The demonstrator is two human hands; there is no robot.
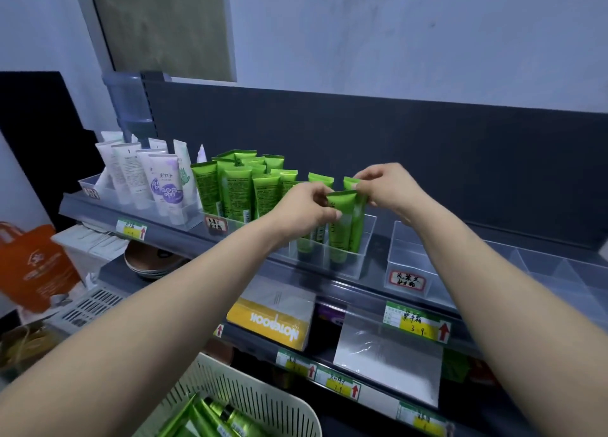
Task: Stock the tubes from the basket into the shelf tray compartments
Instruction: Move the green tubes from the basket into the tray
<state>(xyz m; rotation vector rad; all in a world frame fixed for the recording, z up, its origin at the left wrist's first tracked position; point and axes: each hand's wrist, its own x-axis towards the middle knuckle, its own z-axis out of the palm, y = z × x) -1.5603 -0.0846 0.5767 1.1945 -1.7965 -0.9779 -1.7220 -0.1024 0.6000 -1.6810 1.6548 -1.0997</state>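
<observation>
Fingers of left hand (304, 208) and right hand (393, 186) pinch glossy green plastic tubes (342, 229); a tilt could jam them on the clear plastic tray (363, 265).

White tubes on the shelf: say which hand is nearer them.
Left. The left hand pinches the green tube right of the white tubes; the right hand pinches it farther right.

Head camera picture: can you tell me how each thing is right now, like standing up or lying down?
Green plastic tube with a flat crimped top: upright in the tray, top pinched by both hands.
Left hand: pinching that tube.
Right hand: pinching that tube.
Clear plastic tray: partly filled with upright green tubes.
Cream slotted plastic basket: holding green tubes lying down.
White plastic tubes: standing upright.
</observation>
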